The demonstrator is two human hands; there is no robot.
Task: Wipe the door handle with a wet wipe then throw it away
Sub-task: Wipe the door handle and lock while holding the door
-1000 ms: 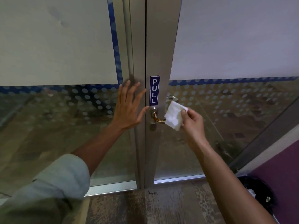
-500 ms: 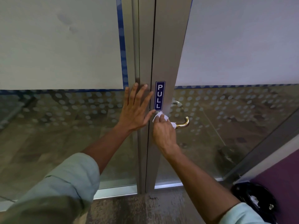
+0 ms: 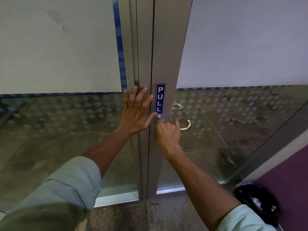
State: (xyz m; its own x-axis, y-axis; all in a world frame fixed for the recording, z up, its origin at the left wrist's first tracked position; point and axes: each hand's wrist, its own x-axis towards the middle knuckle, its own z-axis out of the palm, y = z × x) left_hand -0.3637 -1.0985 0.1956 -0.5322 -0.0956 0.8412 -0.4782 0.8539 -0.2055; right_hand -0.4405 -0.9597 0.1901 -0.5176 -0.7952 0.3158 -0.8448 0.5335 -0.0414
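The brass door handle (image 3: 186, 127) sticks out to the right of the metal door stile, below a blue PULL sign (image 3: 160, 98). My right hand (image 3: 167, 134) is closed around the handle's inner part near its round base. Only the curved outer end of the handle shows past my fingers. The white wet wipe is hidden inside that fist. My left hand (image 3: 135, 113) lies flat with fingers spread on the neighbouring door frame, just left of the gap between the doors.
A black-lined waste bin (image 3: 260, 202) with something white in it stands on the floor at the lower right, against a purple wall (image 3: 283, 172). Both doors are glass with frosted upper panels and dotted film. A second handle (image 3: 177, 106) shows behind the glass.
My right hand brought the wipe from the handle's outer end to its base and closed over it, so the wipe is no longer visible. The left hand stayed flat on the frame.
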